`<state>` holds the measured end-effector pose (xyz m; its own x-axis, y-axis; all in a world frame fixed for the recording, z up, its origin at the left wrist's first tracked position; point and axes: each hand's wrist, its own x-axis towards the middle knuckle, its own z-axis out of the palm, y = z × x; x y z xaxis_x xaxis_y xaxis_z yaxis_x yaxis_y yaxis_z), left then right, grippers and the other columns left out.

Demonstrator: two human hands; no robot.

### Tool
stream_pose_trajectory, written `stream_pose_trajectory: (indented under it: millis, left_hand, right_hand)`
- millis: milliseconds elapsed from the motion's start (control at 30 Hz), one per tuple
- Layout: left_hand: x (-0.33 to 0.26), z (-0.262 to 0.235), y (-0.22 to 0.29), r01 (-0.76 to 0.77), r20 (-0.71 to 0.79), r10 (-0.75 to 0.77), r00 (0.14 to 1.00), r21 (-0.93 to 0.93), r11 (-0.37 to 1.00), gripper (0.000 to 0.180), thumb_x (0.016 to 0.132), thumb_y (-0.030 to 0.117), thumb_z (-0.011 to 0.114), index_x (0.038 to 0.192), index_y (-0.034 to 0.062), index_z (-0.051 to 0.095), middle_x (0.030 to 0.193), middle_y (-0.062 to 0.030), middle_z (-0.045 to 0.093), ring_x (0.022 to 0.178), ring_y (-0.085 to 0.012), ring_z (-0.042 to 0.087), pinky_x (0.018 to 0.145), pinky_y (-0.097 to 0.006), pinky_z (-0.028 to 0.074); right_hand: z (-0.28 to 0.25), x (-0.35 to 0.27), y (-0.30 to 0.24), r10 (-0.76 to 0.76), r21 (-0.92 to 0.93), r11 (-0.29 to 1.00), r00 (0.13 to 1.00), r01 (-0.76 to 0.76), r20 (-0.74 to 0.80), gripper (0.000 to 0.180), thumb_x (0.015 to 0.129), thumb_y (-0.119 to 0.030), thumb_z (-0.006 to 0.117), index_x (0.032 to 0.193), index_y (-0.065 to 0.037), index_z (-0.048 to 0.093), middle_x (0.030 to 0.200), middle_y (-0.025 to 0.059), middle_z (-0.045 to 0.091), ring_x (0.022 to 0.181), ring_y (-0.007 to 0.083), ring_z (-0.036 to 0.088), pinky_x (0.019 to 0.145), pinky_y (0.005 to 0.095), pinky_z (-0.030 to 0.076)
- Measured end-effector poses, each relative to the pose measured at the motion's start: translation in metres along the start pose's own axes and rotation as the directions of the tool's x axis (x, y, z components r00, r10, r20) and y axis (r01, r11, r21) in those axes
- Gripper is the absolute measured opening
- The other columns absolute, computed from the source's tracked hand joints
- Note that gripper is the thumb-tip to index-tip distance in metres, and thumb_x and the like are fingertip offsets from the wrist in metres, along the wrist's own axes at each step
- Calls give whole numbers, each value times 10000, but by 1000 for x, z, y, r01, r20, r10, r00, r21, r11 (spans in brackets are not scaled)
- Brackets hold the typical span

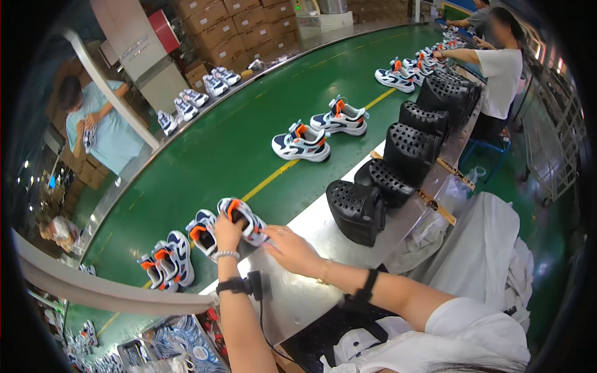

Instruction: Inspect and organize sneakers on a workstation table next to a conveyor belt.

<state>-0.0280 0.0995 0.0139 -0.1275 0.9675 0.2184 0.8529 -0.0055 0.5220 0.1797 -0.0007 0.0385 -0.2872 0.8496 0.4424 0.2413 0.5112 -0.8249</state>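
A white and navy sneaker with an orange lining (250, 225) is held between my two hands over the near edge of the green belt. My left hand (229, 235) grips it at the shoe's opening, its fingertips partly hidden by the shoe. My right hand (291, 250) pinches the sneaker's near end, fingers pressed against its side. Just left of my left hand stands a matching sneaker (203, 235). Farther left, a group of similar sneakers (166, 261) sits on the belt. A pair of the same kind, including the nearer sneaker (301, 144), stands farther up the belt.
Black perforated shoe-shaped forms (357, 211) line the metal ledge (305, 298) at right. A curved pale rail (118, 289) crosses the lower left. Boxes of parts (186, 342) lie below. Co-workers (500, 68) stand by the green belt (211, 161); more sneakers (214, 84) rest along its far edge.
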Motion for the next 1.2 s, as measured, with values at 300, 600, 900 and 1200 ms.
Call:
stream_pose_trajectory:
  millis: [300,600,900,1200]
  left_hand:
    - [29,15,-4,44,20,-48,999,160,986,518,655,117,745,1146,65,587,966,-225,669,935,-426,626,823,-460,504]
    - [62,-16,131,-386,-223,384,896,37,922,578,752,29,630,1293,-19,434,1278,-227,504,1234,-374,457,1052,-405,351]
    - [91,133,224,-537,146,517,844,248,806,507,821,324,668,1116,-33,461,926,-261,619,894,-413,604,815,-472,469]
    - [48,70,219,-437,409,350,843,142,888,482,866,402,523,633,0,653,643,-213,625,652,-377,633,670,-476,498]
  right_hand:
    - [-49,-5,38,101,-773,617,989,-150,-111,337,899,-225,543,1145,5,522,1129,222,576,1190,390,482,986,488,395]
    - [-95,-99,0,275,-320,930,917,-178,289,270,961,-327,468,1107,-133,585,675,156,615,642,352,612,569,460,478]
    - [-98,-140,14,7,-14,1000,1000,-7,-16,215,853,-268,569,743,-83,579,595,167,554,554,363,566,510,460,431]
    - [-117,-150,18,0,-50,999,999,1,38,212,848,-266,558,751,-87,618,655,151,608,581,349,593,532,444,453]
